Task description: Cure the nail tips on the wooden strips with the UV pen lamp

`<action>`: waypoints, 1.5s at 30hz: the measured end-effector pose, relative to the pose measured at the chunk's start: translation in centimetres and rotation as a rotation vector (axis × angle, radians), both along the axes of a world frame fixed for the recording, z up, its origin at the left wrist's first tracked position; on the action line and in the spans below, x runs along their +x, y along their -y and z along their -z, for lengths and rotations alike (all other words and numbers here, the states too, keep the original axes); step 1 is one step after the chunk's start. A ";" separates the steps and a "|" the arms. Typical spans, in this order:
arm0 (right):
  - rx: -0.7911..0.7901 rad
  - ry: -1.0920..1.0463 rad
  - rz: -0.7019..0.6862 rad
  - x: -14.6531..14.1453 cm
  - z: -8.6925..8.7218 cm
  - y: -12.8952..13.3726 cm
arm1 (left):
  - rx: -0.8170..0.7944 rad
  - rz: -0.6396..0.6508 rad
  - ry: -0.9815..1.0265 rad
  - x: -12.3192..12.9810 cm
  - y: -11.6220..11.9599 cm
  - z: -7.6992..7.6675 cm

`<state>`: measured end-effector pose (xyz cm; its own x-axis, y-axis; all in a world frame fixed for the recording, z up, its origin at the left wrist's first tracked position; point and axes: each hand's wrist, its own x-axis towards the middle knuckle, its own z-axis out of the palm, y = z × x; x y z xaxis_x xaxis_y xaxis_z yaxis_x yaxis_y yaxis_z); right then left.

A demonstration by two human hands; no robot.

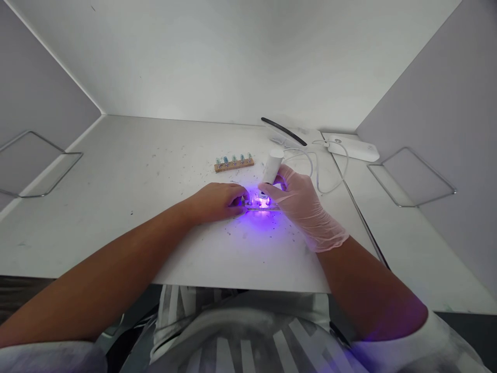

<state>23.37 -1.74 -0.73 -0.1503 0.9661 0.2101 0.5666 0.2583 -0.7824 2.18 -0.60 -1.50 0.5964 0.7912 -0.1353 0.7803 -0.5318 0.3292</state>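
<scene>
My right hand (301, 202), in a thin translucent glove, grips a white UV lamp (273, 165) whose lit end points down. Purple light falls from it onto a narrow strip (262, 209) that carries small upright pieces, and onto the table around it. Bare and ungloved, my left hand (221, 201) pinches the left end of that strip. Glare and my fingers hide most of the pieces on it. Farther back lies a wooden strip (234, 165) with several small blue-green glassy pieces standing in a row; neither hand touches it.
A white power strip (351, 147) with a white cable (325, 191) lies at the back right. Behind the lamp stands a dark-edged flat object (284, 131). Wire frames (411, 177) stick out from both side walls. Dark specks are scattered over the white table (116, 207).
</scene>
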 end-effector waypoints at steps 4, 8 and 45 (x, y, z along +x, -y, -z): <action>-0.004 -0.008 -0.004 0.0 0.0 0.0 | -0.006 -0.001 0.007 0.0 0.0 0.0; -0.018 -0.036 -0.008 0.0 -0.1 0.1 | -0.002 0.004 0.008 0.0 0.0 -0.1; -0.028 -0.043 -0.003 0.0 0.0 0.1 | -0.001 0.007 0.007 0.0 0.0 0.0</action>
<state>23.39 -1.79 -0.70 -0.1447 0.9712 0.1895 0.5312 0.2378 -0.8132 2.15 -0.65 -1.48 0.6026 0.7870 -0.1322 0.7743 -0.5366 0.3354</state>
